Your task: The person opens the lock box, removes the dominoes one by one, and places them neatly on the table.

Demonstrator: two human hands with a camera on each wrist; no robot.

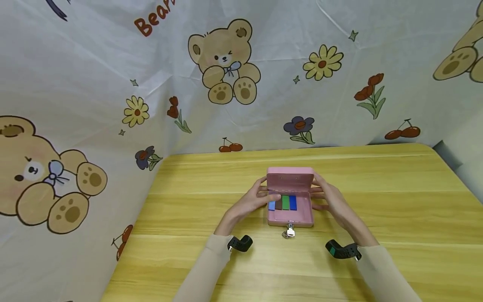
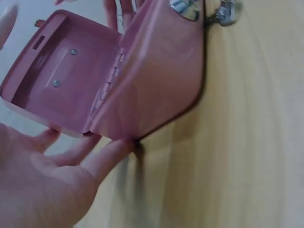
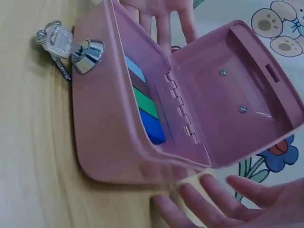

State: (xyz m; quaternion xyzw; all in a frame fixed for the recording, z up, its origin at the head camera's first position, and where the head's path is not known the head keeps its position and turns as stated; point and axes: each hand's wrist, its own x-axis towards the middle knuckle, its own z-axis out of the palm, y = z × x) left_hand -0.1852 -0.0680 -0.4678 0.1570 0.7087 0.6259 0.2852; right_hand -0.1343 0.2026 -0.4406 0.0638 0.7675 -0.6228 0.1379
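A pink metal lockable box [image 1: 277, 222] sits on the table with its lid [image 1: 289, 181] raised on the hinges. Inside it, a row of flat coloured blocks [image 3: 145, 102] lies toward the left: light blue, brown, green and dark blue. A key with a ring [image 3: 61, 42] sticks out of the silver lock [image 3: 90, 56] on the front. At the box's left side is my left hand [image 1: 252, 200], its straight fingertips against the wall near the hinge; the thumb overlaps the blocks in the head view. My right hand [image 1: 333, 202] has its fingers spread beside the right wall.
The wood-grain table [image 1: 188, 247] carries the box near its middle. Behind and to the left hangs a white cloth [image 1: 279, 96] printed with bears and flowers. A black strap device [image 1: 241, 243] is on the left wrist, and another black strap [image 1: 342, 251] on the right.
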